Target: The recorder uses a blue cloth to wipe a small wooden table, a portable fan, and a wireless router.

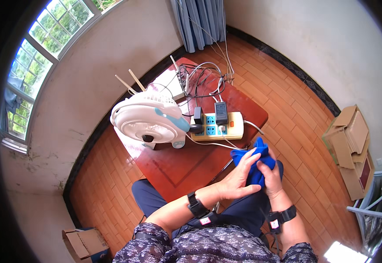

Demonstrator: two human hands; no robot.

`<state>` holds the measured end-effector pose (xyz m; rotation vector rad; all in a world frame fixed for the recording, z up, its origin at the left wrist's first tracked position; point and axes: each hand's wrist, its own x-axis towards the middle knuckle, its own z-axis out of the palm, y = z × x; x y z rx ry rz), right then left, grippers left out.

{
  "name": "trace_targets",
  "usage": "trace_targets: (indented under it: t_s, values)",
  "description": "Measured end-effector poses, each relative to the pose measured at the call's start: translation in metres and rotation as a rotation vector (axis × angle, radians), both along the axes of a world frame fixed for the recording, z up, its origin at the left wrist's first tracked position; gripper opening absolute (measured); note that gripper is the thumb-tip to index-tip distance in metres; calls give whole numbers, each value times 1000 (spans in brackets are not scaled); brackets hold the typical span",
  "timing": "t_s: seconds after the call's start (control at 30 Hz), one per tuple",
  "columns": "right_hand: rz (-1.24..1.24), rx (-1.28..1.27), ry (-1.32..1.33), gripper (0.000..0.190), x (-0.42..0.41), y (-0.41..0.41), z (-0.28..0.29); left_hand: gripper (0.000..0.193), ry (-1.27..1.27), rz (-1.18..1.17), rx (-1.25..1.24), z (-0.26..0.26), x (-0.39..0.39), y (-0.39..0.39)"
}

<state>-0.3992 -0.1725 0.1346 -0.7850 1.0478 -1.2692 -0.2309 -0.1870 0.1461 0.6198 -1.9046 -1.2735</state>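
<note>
A bunched blue cloth (256, 171) is held between my two hands, over my right thigh, beside the red table's right edge. My right hand (271, 176) grips it, thumb on top. My left hand (243, 177) lies against the cloth's left side with its fingers spread; whether it grips the cloth is hard to tell. On the red table (184, 167) a white and light-blue fan (151, 121) leans back. Right of the fan lies a cream power strip (235, 126) with blue sockets, holding a black power adapter (221, 112) and other plugs.
A white router (171, 82) with antennas and tangled black and white cables are at the table's back. Cardboard boxes (348, 148) stand by the right wall, near a grey-framed rack (375, 210). Another carton (86, 243) is at the lower left. A blue curtain (201, 24) hangs behind.
</note>
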Motion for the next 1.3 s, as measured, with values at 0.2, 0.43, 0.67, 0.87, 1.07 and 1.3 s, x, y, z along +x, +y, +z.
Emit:
trace_targets:
  t_s: [0.2,0.43,0.67,0.87,1.07,1.3]
  values:
    - [-237,-337,394,62,-50,-83,22,49,-503,402,-243,-15,76,11]
    - [75,-644,1275,76,-45,-179,-19,52,-809,469,-332,-73,130,42]
    - [358,-187,1563,57,-7,-203,-66,53,-892,472,-337,-76,133,42]
    - [360,-258,1614,50,11,-236,-68,52,-942,455,-319,-72,135,42]
    - [362,-307,1517,49,37,-298,-80,52,-961,443,-301,-73,131,39]
    - [330,-238,1460,49,60,-319,-79,51,-940,466,-291,-75,132,42]
